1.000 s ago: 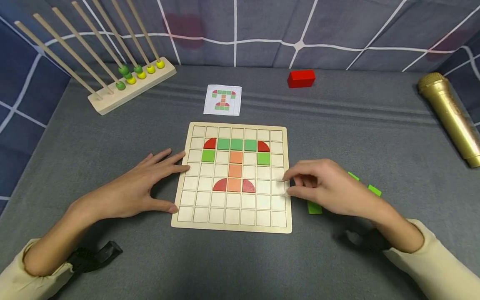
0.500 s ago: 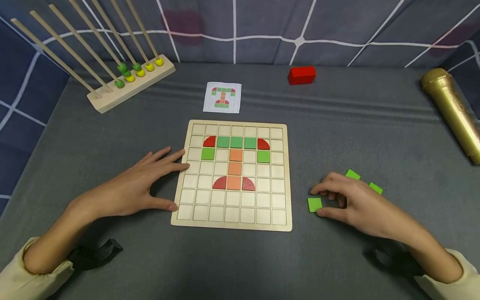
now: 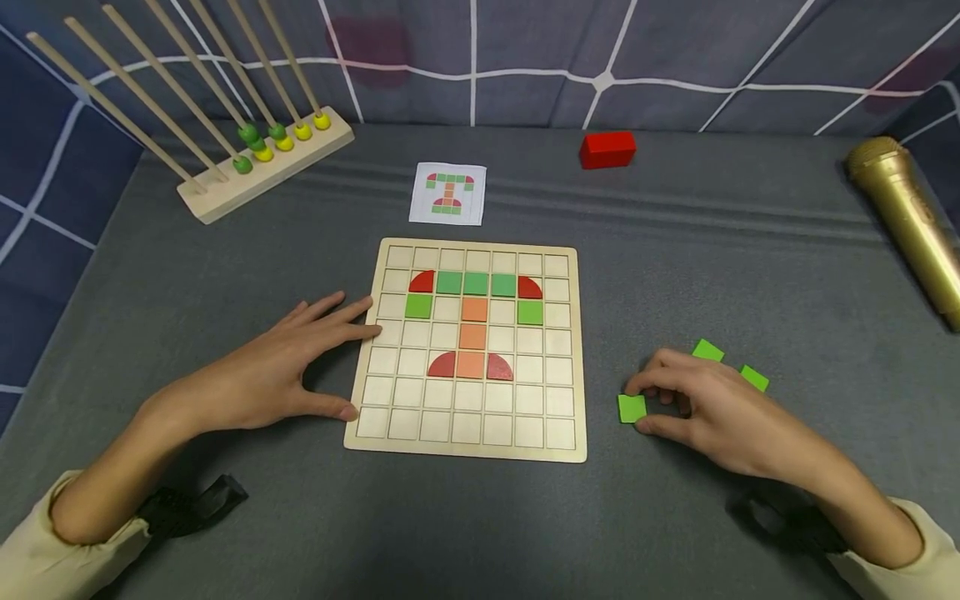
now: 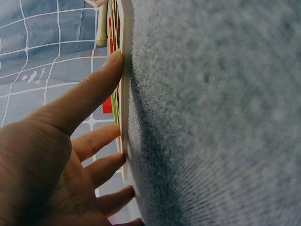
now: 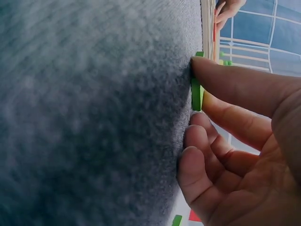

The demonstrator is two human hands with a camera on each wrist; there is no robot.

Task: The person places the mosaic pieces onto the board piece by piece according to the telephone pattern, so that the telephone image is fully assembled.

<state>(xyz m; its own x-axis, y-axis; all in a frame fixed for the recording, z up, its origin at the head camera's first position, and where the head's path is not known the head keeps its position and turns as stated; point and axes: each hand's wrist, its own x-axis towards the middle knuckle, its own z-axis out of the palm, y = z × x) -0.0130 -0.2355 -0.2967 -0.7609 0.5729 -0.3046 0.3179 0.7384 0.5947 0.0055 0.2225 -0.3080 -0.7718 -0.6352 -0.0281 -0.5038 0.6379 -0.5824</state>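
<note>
My left hand [image 3: 277,375] lies with spread fingers along the left edge of a wooden grid board [image 3: 465,451]. Its thumb and fingertips touch the rim, seen also in the left wrist view. On the board, red quarter-circle pieces and green and orange square tiles form a T-like figure. To the right of the board, my right hand [image 3: 705,408] pinches a green square tile [image 3: 632,409] between thumb and index finger. The right wrist view shows this tile [image 5: 196,96] edge-on at the cloth, with the other fingers curled behind it.
Two more green tiles, one nearer [image 3: 707,350] and one farther right [image 3: 754,378], lie past my right hand. A printed pattern card [image 3: 447,218] is behind the board. Farther back stand a pegged bead rack [image 3: 277,171] and a red block [image 3: 607,151]; a gold microphone [image 3: 903,225] lies far right.
My right hand has moved from the board's right edge rightward to the nearest green tile, and its thumb and index finger have come onto it. The left hand keeps its place.
</note>
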